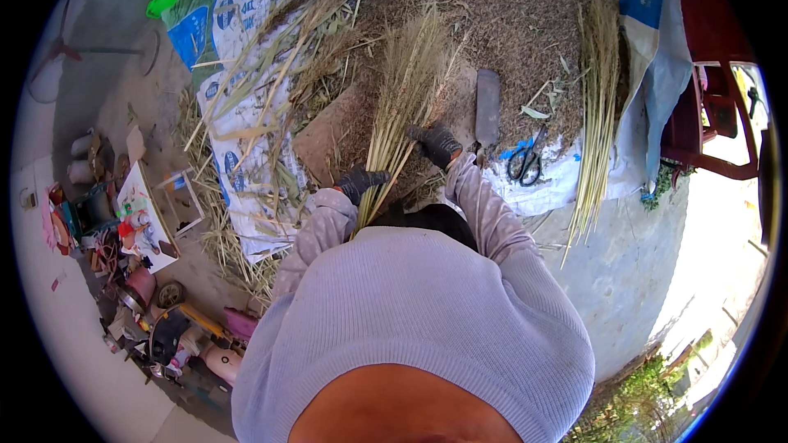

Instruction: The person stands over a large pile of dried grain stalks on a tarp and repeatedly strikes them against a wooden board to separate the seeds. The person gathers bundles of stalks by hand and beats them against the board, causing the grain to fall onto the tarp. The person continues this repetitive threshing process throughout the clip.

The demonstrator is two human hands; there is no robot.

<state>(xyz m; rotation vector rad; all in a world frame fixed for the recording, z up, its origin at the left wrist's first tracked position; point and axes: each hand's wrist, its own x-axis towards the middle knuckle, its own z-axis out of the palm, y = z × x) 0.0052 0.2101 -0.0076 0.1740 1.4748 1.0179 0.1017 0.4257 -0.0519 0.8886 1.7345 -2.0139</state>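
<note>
A bundle of dry broom-grass stalks [392, 115] with feathery heads lies in front of me, heads pointing away and cut ends toward my lap. My left hand [361, 184], in a dark glove, is wrapped around the lower stalks. My right hand [437, 144], gloved too, is closed at the right edge of the same bundle, a little higher up; its fingertips are partly hidden by the stalks. Right of it lies a flat grey block [487, 107]. Black-handled scissors [526, 166] rest farther right on the white sheeting.
A second bundle of stalks [599, 115] lies at the right. Loose stalks and leaves [287, 57] are strewn at the left over printed white sacks [246, 12]. Brown seed husks [509, 16] cover the far middle. Dark red furniture [714, 123] stands right; household clutter [148, 238] fills the left.
</note>
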